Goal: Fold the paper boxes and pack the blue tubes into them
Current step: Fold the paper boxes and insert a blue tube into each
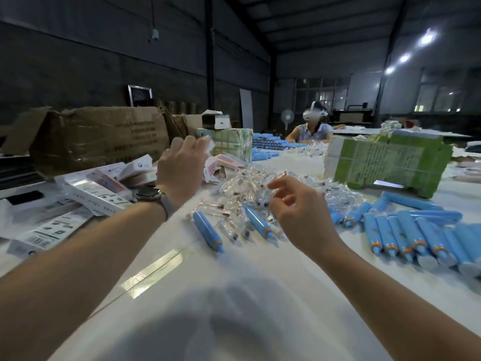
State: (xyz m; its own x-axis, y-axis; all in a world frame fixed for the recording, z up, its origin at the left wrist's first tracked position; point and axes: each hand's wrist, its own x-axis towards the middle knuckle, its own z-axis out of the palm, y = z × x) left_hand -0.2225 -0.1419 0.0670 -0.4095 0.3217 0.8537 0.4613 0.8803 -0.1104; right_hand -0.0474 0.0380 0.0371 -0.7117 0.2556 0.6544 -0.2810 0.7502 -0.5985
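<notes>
On the left of the white table (234, 282) lie flat paper boxes (99, 190), thin and easy to bend, best held by their edges. Above them the left hand (182, 165) pinches something small and white. Further right, the right hand (294, 204) hangs loosely curled and holding nothing near the blue tubes (406, 233), which look light and smooth, so grab one round its middle.

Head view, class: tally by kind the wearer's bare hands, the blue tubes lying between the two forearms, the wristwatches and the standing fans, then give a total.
Wearer's bare hands: 2, left hand and right hand
Blue plastic tubes with orange collars between the forearms: 2
Dark wristwatch on the left wrist: 1
White standing fan at the back: 1
Total: 6
</notes>
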